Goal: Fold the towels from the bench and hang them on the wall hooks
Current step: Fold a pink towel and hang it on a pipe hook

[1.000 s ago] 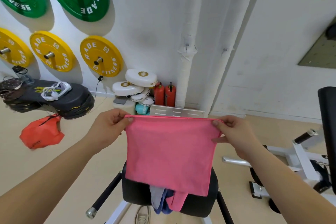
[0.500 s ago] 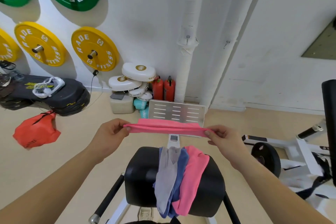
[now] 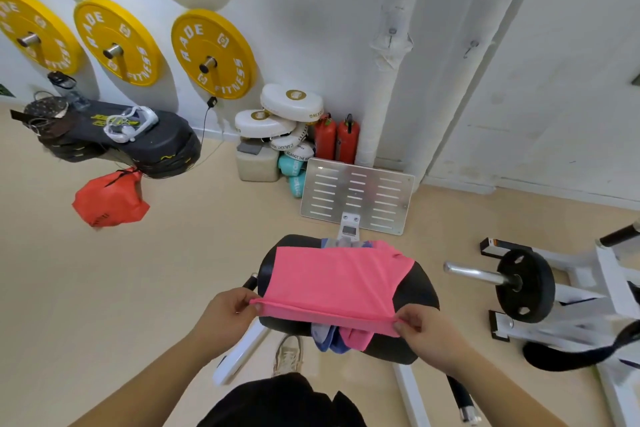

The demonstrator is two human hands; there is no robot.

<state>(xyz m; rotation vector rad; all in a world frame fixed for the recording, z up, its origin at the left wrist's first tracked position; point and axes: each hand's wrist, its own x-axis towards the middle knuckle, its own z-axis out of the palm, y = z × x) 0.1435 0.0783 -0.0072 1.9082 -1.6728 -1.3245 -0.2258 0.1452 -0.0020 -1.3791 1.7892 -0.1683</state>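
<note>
Across the bench (image 3: 417, 288) the pink towel (image 3: 332, 277) is laid away from the body, its near edge pinched at the left corner by the left hand (image 3: 225, 319) and at the right corner by the right hand (image 3: 429, 333).

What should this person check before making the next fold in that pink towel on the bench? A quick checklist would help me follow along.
1. Left hand pinches a near corner of the pink towel: ok.
2. Right hand pinches the other near corner: ok.
3. Towel lies smooth on the bench pad: not ok, its far right corner is rumpled.
4. Nothing under the fold: not ok, other towels lie beneath, with their ends hanging off the near edge.
5. Wall hooks bare: ok for the two in view.
6. Towel's layers line up evenly: cannot tell.
</note>
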